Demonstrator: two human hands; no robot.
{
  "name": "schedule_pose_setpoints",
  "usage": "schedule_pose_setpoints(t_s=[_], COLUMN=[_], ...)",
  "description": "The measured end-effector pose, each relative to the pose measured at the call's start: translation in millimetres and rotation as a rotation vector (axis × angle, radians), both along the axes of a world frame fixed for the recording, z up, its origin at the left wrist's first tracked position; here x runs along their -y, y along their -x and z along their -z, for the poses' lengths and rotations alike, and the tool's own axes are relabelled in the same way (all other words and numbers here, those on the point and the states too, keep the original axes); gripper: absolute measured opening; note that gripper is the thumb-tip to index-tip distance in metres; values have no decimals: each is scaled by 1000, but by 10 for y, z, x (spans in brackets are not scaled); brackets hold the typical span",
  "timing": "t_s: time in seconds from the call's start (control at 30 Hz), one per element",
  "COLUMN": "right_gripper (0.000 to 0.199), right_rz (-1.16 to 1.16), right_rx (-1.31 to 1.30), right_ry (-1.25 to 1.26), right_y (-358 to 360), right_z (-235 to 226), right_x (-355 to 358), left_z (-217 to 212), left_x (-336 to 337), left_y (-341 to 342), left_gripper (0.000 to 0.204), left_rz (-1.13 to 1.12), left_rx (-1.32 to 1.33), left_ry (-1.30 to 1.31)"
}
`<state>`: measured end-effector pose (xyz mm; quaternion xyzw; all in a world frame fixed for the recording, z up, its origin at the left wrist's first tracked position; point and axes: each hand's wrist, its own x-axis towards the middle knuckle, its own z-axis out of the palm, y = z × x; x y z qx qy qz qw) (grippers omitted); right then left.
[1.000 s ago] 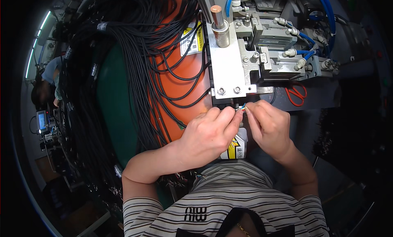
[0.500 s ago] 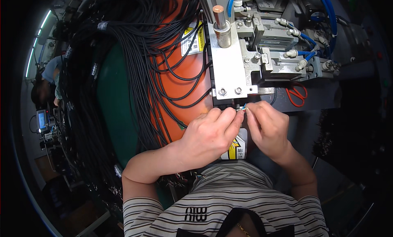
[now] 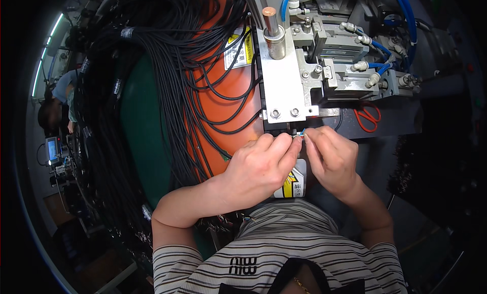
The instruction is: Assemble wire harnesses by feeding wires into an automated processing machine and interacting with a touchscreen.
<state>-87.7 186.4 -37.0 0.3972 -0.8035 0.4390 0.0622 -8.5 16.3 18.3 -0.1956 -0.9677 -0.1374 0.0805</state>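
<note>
Hardly anything has moved since the earlier frame: right of the black cables (image 3: 175,98), the left hand (image 3: 263,162) pinches narrowly at thin coloured wires (image 3: 303,133) near the metal plate (image 3: 284,83); the right hand (image 3: 332,159) pinches them too.

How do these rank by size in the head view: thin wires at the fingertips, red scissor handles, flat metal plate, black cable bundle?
Largest first:
Black cable bundle
Flat metal plate
Red scissor handles
Thin wires, partly hidden
</note>
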Motion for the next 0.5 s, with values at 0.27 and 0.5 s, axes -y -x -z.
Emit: schedule_pose_setpoints(t_s=[0.27, 0.5], right_gripper=[14, 10], right_rz=[-52, 6], right_rx=[149, 33], right_ry=[24, 29], right_y=[35, -10], right_z=[-40, -17], right_x=[-9, 25], left_z=[3, -7], left_x=[5, -3], left_y=[-4, 1], left_gripper=[47, 48], left_rz=[-3, -3], left_rx=[2, -2], left_ry=[-7, 1])
